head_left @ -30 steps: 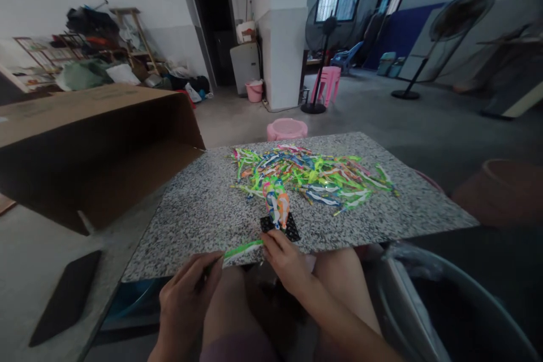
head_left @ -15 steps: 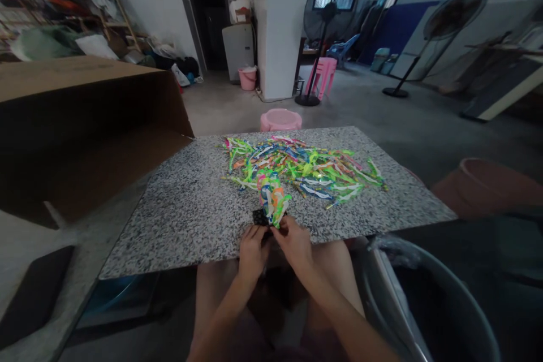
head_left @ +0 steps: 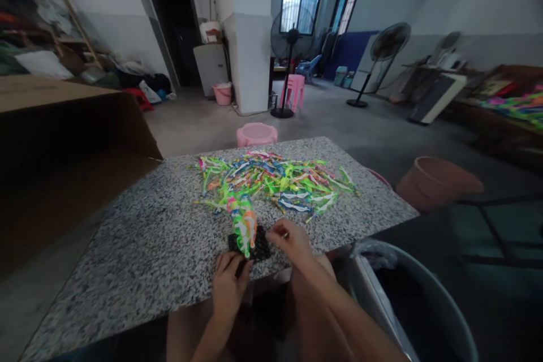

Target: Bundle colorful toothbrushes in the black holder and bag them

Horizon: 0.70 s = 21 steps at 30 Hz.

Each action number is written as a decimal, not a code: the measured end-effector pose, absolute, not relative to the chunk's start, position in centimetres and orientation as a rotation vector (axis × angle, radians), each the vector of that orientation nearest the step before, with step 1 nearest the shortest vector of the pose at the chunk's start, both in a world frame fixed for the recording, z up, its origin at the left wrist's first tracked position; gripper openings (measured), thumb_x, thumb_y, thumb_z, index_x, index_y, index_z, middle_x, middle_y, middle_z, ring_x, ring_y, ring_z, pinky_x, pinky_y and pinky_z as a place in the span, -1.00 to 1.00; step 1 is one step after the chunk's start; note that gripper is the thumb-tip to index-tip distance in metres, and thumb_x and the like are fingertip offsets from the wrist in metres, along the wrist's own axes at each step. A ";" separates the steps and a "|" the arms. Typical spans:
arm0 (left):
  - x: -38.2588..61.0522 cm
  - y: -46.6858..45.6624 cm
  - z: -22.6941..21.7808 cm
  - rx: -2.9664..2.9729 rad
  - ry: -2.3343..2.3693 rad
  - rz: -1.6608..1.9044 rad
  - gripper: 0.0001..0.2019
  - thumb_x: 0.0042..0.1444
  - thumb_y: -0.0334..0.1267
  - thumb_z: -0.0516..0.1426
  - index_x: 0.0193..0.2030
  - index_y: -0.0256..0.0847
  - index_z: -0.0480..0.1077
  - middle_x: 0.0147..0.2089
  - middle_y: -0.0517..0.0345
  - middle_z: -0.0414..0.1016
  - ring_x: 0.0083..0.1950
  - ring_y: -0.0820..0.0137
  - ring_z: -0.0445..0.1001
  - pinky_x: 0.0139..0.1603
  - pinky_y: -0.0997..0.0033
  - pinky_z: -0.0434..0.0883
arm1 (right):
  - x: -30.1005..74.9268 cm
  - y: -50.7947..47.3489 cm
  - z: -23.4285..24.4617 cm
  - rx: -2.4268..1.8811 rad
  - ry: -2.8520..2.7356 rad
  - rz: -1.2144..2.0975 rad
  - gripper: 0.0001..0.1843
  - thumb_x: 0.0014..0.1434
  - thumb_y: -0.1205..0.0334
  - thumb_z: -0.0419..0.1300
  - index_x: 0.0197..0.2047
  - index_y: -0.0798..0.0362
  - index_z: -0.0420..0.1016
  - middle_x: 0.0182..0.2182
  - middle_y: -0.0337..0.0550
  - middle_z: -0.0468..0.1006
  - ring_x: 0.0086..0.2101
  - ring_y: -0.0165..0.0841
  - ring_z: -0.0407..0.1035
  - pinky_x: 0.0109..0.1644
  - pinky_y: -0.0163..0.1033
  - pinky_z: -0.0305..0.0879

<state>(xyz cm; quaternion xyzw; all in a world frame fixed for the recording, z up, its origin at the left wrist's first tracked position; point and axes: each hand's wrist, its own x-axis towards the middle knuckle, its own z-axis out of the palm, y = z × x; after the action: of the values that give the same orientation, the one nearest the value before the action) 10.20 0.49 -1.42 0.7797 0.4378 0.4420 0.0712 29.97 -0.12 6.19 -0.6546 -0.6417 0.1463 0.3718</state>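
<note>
A speckled granite slab (head_left: 161, 243) lies across my lap. On its far half is a heap of bright green, blue, orange and white plastic strips (head_left: 275, 178). Near the front edge a small black perforated block (head_left: 259, 249) carries a standing row of coloured strips (head_left: 242, 220). My left hand (head_left: 229, 285) rests at the slab's front edge, its fingers curled against the block's near side. My right hand (head_left: 291, 240) hovers just right of the block, thumb and forefinger pinched together; what they hold is too small to make out.
A big open cardboard box (head_left: 63, 153) lies on its side to the left. A grey tub with a plastic liner (head_left: 407, 300) sits at my right knee, a terracotta-coloured basin (head_left: 436, 181) beyond it. A pink stool (head_left: 257, 134), standing fans and a pillar are behind the slab.
My left hand came in from the slab's left front edge, where it held a green strip, to the black block. My right hand lifted off the block and shifted right. The view swung rightward.
</note>
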 end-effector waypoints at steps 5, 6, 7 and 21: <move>10.5 0.6 -1.1 2.373 1.391 1.324 -0.87 0.15 -0.16 0.17 -0.28 -0.15 0.44 -0.26 0.11 0.44 -0.18 0.27 0.41 -0.10 0.23 0.40 | 32.3 8.0 8.7 -1.975 -1.941 -0.139 -0.70 0.15 0.52 0.10 -0.07 0.10 0.48 -0.04 0.08 0.48 -0.13 -0.24 0.43 -0.15 -0.27 0.33; 10.6 0.6 -1.0 2.378 1.403 1.308 -0.87 0.16 -0.15 0.16 -0.28 -0.14 0.44 -0.26 0.11 0.45 -0.17 0.27 0.41 -0.11 0.24 0.40 | 32.1 9.1 9.1 -1.966 -1.996 -0.135 -0.69 0.13 0.57 0.08 -0.13 0.11 0.50 -0.07 0.09 0.49 -0.13 -0.24 0.43 -0.15 -0.27 0.32; 10.7 0.5 -1.0 2.381 1.413 1.294 -0.87 0.16 -0.15 0.16 -0.28 -0.14 0.44 -0.25 0.10 0.45 -0.17 0.27 0.41 -0.12 0.25 0.40 | 31.9 9.7 9.4 -1.952 -2.027 -0.121 -0.68 0.11 0.60 0.06 -0.17 0.12 0.51 -0.11 0.09 0.50 -0.14 -0.24 0.42 -0.14 -0.27 0.32; 10.8 0.3 -1.3 2.395 1.441 1.269 -0.85 0.17 -0.16 0.15 -0.26 -0.19 0.44 -0.24 0.07 0.43 -0.13 0.25 0.37 -0.04 0.21 0.37 | 35.0 -3.6 1.4 -1.850 -1.215 0.227 -0.70 0.07 -0.01 0.27 -0.25 0.04 0.49 -0.48 -0.18 0.56 -0.45 -0.28 0.42 -0.33 -0.22 0.28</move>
<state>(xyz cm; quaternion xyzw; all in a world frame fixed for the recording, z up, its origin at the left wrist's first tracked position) 10.84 0.27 -1.33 0.7798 0.4690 0.4131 0.0360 34.98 -3.63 1.41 -0.7455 -0.4899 0.0913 0.4425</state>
